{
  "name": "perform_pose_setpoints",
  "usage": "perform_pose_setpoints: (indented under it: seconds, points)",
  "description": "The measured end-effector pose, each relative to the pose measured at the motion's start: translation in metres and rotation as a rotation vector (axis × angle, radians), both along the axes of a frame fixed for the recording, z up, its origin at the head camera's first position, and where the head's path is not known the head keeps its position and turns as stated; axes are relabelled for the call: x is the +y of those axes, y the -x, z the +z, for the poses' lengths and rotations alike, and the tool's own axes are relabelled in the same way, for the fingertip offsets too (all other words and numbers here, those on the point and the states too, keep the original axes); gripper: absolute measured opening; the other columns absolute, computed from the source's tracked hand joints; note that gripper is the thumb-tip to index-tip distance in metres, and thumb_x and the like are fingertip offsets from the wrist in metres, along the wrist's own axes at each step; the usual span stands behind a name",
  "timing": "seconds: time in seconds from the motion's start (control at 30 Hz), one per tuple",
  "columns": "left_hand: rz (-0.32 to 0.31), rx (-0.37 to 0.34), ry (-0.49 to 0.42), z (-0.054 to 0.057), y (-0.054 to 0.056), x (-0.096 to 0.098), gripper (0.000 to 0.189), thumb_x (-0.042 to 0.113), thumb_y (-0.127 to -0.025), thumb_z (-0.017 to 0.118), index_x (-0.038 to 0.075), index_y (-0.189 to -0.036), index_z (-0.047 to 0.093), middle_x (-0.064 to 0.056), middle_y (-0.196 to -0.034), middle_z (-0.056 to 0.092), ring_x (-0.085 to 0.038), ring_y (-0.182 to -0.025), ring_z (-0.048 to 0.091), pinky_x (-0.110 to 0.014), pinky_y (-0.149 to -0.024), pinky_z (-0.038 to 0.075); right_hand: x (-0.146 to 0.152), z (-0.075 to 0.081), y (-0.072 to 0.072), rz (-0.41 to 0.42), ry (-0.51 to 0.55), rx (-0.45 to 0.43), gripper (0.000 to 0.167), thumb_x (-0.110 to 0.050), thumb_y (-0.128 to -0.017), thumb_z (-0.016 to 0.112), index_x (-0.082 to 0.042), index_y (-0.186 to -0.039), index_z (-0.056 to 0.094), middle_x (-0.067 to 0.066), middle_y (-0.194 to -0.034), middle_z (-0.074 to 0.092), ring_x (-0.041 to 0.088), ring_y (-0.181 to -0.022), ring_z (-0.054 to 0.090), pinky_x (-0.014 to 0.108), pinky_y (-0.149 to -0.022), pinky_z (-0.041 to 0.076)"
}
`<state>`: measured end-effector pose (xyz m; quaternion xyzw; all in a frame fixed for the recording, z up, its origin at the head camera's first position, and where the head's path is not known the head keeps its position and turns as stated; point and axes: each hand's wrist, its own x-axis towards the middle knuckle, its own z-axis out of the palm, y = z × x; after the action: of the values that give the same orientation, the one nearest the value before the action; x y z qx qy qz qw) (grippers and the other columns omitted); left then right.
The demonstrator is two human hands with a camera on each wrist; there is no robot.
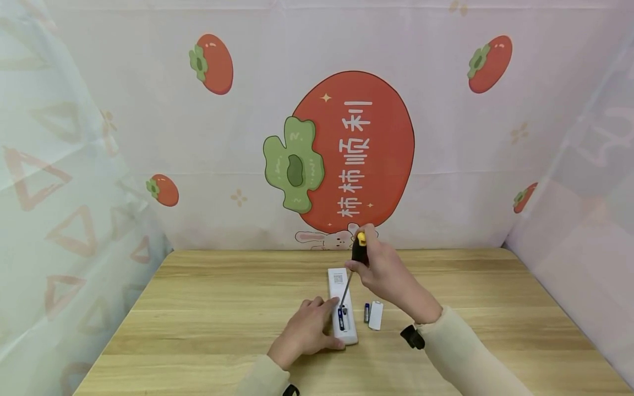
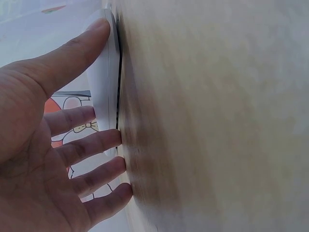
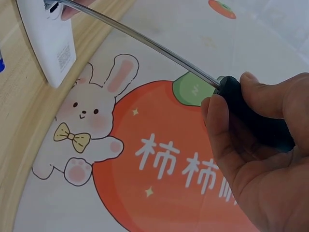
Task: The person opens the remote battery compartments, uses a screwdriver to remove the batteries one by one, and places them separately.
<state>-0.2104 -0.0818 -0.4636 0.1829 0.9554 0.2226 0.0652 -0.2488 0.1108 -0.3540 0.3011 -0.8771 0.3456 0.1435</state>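
A white remote control [image 1: 351,324] lies back side up on the table, its battery compartment uncovered with a dark blue battery [image 1: 340,319] in its left side. My left hand [image 1: 308,328] steadies it: the thumb presses near its lower end, the index finger touches its left edge, and the other fingertips reach the tabletop. My right hand [image 1: 383,272] grips a screwdriver [image 3: 159,47] by its black handle, which has a yellow end. Its metal shaft slants down to the upper end of the battery compartment, overlapping the battery's top end in the head view.
Just right of the remote, a second battery [image 1: 367,313] lies alongside a white battery cover [image 1: 376,315]. The wooden table [image 1: 208,313] runs back to a curtain [image 1: 247,110] printed with persimmons and a rabbit, with more curtain on both sides.
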Motion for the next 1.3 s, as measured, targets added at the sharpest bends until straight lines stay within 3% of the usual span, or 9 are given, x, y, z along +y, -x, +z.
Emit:
perform_pose_setpoints:
  seconds: [0.6,1.1,1.3]
  points:
    - [0.007,0.004,-0.003,-0.002,0.001,0.0,0.093,0.048,-0.072,0.091,0.013,-0.149,0.052,-0.008,-0.118,0.06,-0.029,-0.111,0.053,-0.044,-0.088,0.05,-0.005,0.002,-0.001,-0.056,-0.006,-0.028,0.054,-0.004,-0.088,0.079,-0.007,-0.121,0.036,0.008,-0.085,0.061,0.023,-0.076,0.066,0.033,-0.065,0.058]
    - [0.001,0.011,-0.002,0.0,0.001,-0.001,0.093,0.046,-0.072,0.091,0.012,-0.149,0.051,-0.009,-0.12,0.06,-0.03,-0.112,0.054,-0.044,-0.089,0.051,-0.01,0.01,0.008,-0.052,-0.033,-0.023,0.058,-0.003,-0.087,0.078,-0.006,-0.125,0.034,0.013,-0.091,0.059,0.028,-0.08,0.066,0.036,-0.066,0.058]
    - [-0.001,0.007,-0.005,0.0,0.001,-0.001,0.093,0.046,-0.072,0.091,0.013,-0.149,0.051,-0.009,-0.12,0.06,-0.031,-0.112,0.054,-0.045,-0.089,0.051,-0.009,0.008,0.007,-0.053,-0.035,-0.077,0.055,-0.004,-0.089,0.077,-0.004,-0.125,0.035,0.012,-0.091,0.06,0.026,-0.08,0.065,0.034,-0.065,0.058]
